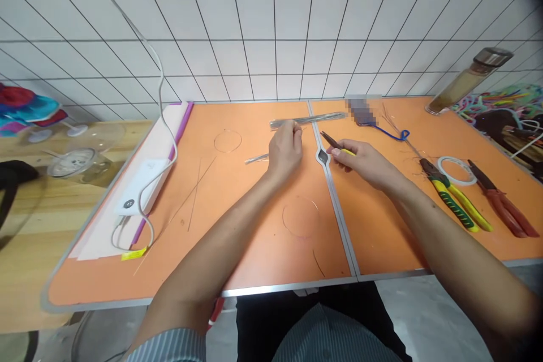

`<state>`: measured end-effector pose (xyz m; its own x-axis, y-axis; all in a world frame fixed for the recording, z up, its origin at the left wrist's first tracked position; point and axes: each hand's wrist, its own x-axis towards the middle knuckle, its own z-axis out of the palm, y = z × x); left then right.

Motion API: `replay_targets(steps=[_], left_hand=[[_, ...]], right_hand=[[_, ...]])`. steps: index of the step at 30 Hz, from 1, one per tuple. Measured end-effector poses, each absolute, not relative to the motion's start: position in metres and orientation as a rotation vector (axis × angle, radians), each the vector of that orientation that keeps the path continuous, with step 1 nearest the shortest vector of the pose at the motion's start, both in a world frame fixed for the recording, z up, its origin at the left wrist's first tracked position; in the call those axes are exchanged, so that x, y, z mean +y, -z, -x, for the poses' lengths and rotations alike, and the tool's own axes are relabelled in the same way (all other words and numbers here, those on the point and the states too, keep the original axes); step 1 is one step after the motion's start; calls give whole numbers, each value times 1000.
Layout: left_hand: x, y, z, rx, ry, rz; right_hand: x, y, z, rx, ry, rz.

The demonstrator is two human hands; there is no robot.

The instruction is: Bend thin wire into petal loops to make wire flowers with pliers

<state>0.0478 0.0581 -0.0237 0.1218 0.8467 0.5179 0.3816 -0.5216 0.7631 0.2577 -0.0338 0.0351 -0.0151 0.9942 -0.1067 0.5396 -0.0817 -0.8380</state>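
My right hand point(360, 161) is closed around small pliers point(333, 140) with dark jaws and a yellow handle. Their tips point left, toward my left hand point(286, 147). The fingers of my left hand are pinched together; whatever they hold is too thin or hidden to make out. Just behind that hand lies a bundle of silvery wires point(331, 117). A shorter bundle of wire pieces point(257, 158) sticks out to its left. Two thin wire rings lie on the table, one ring point(228, 140) at the back left and another ring point(301, 218) nearer to me.
On the right of the orange table point(263, 266) lie green-yellow pliers point(452, 195), red pliers point(503, 198), a white ring coil point(456, 171) and a blue wire loop point(403, 134). A bottle point(462, 85) stands behind them. At left are a white box point(142, 186) with a cable, and loose wires point(195, 192).
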Motion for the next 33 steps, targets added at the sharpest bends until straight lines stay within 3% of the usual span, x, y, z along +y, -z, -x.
replay_targets(steps=[11, 33], left_hand=[[46, -47, -34, 858, -1558, -1327], [7, -90, -26, 912, -1573, -1385]], right_hand=[[-8, -71, -227, -1462, -1371, 1117], [-40, -109, -214, -1741, -882, 1299]])
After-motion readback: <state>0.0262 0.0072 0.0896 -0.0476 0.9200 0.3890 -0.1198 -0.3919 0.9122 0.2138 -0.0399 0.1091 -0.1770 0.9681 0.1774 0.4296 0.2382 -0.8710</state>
